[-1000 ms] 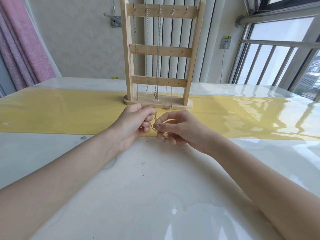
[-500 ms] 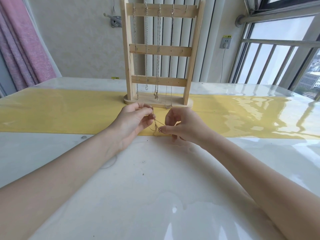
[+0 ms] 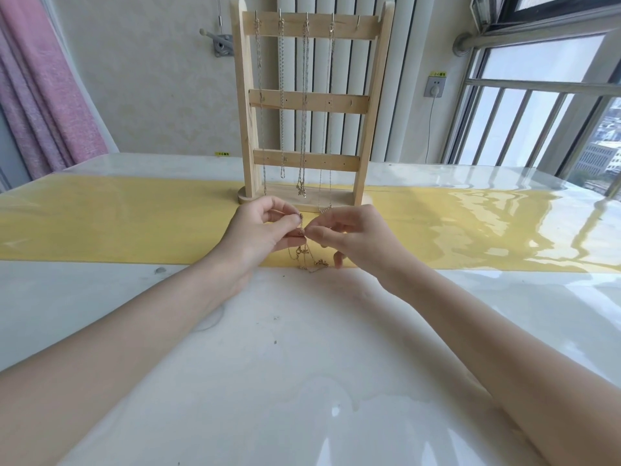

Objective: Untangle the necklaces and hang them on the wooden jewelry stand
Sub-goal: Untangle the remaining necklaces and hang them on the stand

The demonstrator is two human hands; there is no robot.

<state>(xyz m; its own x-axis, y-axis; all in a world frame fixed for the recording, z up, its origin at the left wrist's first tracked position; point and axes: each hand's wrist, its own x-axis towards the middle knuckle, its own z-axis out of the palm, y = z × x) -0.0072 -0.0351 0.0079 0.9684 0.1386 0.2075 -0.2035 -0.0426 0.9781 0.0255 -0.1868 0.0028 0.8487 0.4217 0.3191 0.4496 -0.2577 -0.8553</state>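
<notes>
A wooden jewelry stand [image 3: 373,102] rises at the back of the table, with several thin chains [image 3: 304,95] hanging from hooks on its top bar; the rightmost hook is bare. Just in front of its base, my left hand [image 3: 258,233] and my right hand [image 3: 356,240] meet fingertip to fingertip. Both pinch a fine gold necklace [image 3: 307,255] between thumb and forefinger. The chain droops from the pinch in loops, and its lower end with a small charm lies on the table at the yellow runner's near edge.
A yellow runner [image 3: 117,223] crosses the glossy white table [image 3: 268,364] under the stand. A pink curtain [image 3: 40,95] hangs at the left, a radiator stands behind the stand, and a barred window [image 3: 537,112] fills the right.
Both hands have lifted slightly toward the stand. More of the necklace now hangs loose below the fingertips, with loops trailing onto the table.
</notes>
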